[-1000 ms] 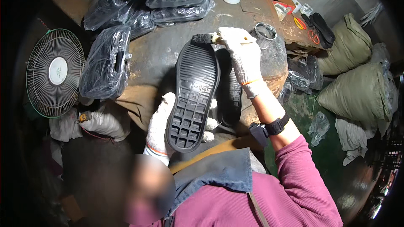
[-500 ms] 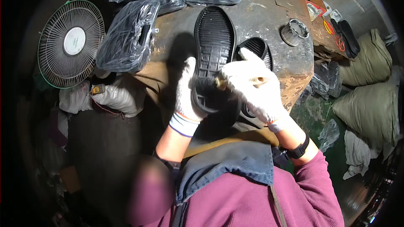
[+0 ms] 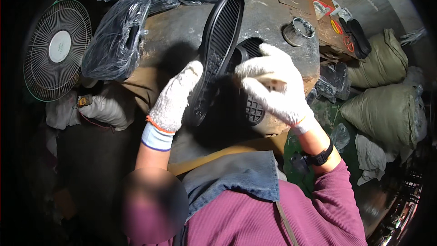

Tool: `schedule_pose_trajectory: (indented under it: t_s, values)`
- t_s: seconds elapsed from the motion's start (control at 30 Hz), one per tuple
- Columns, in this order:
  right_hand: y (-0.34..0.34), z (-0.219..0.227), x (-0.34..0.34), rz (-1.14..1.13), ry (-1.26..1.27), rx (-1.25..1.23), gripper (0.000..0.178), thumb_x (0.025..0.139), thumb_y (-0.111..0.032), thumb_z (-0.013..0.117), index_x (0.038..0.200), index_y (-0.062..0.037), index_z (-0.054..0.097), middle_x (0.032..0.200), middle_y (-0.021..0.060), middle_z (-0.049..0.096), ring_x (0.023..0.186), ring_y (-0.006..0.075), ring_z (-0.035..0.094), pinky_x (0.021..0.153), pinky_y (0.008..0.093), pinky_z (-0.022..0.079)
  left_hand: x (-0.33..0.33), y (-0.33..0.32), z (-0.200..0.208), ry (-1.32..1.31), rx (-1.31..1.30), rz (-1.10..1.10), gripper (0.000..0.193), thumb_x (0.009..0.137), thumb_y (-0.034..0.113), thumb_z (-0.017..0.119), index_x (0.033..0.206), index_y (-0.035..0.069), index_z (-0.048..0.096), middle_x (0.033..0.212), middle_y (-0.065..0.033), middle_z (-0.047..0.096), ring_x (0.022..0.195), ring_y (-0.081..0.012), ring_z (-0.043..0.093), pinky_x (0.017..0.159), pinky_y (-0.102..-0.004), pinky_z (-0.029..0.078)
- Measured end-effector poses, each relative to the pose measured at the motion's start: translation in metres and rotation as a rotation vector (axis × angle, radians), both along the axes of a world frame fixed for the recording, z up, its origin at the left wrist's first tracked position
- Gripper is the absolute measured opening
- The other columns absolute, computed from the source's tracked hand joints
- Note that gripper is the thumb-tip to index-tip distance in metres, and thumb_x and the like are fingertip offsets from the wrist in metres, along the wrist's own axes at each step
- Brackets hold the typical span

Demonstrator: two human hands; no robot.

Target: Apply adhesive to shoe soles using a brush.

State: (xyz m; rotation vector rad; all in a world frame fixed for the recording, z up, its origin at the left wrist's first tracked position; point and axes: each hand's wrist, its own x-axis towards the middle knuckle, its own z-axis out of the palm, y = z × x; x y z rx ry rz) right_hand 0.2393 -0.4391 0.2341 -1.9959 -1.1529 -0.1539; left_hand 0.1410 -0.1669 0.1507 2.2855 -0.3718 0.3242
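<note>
Left gloved hand (image 3: 175, 93) gripping 1 black ridged sole (image 3: 224, 29), thumb along its left edge, other fingers hidden from me. Sole held tilted above the bench (image 3: 159, 38). Right gloved hand (image 3: 273, 79) just beside it, fingers curled round a pale handle (image 3: 267, 78), mostly covered. 2nd sole (image 3: 254, 109) on the bench, partly behind that hand. Open tin (image 3: 297, 35) beyond.
</note>
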Motion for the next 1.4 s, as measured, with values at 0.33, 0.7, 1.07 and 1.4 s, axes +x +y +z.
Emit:
schedule_pose_trajectory:
  t_s: [0.33, 0.7, 1.07, 1.4]
  values:
    - [-0.009, -0.004, 0.061, -0.224, -0.473, 0.012, 0.011, 0.085, -0.027, 0.081, 0.093, -0.0191, 0.082, 0.092, -0.002, 0.079, 0.096, 0.024, 0.071, 0.109, 0.0424, 0.048, -0.023, -0.034, 0.022, 0.86, -1.339, -0.065, 0.064, 0.112, 0.053, 0.04, 0.152, 0.002, 0.046, 0.123, -0.025, 0.07, 0.104, -0.033, 0.075, 0.09, -0.0461, 0.064]
    - [0.014, 0.013, 0.074, -0.124, -0.629, -0.1, 0.018, 0.082, -0.02, 0.08, 0.099, -0.0166, 0.08, 0.086, 0.0034, 0.075, 0.089, 0.0242, 0.073, 0.106, 0.0465, 0.05, -0.04, -0.041, 0.01, 0.991, -1.629, -0.2, 0.077, 0.109, 0.056, 0.042, 0.161, -0.001, 0.032, 0.157, -0.0319, 0.044, 0.128, -0.0554, 0.059, 0.104, -0.0691, 0.051]
    - [0.01, -0.025, 0.053, -0.289, -0.381, 0.079, 0.017, 0.091, -0.023, 0.079, 0.108, -0.0175, 0.081, 0.106, 0.0003, 0.079, 0.107, 0.0218, 0.071, 0.111, 0.0448, 0.045, -0.042, -0.059, 0.025, 0.983, -2.185, -0.402, 0.084, 0.108, 0.062, 0.039, 0.163, 0.0, 0.029, 0.156, -0.0314, 0.046, 0.117, -0.0522, 0.065, 0.094, -0.0658, 0.056]
    - [0.021, -0.003, 0.014, -0.051, -0.253, 0.066, 0.021, 0.089, -0.023, 0.078, 0.108, -0.014, 0.081, 0.109, 0.0064, 0.076, 0.114, 0.0292, 0.068, 0.111, 0.0467, 0.045, -0.037, -0.05, 0.014, 0.892, -2.136, -0.364, 0.08, 0.108, 0.062, 0.038, 0.163, 0.005, 0.031, 0.155, -0.0314, 0.047, 0.115, -0.0554, 0.066, 0.094, -0.0675, 0.056]
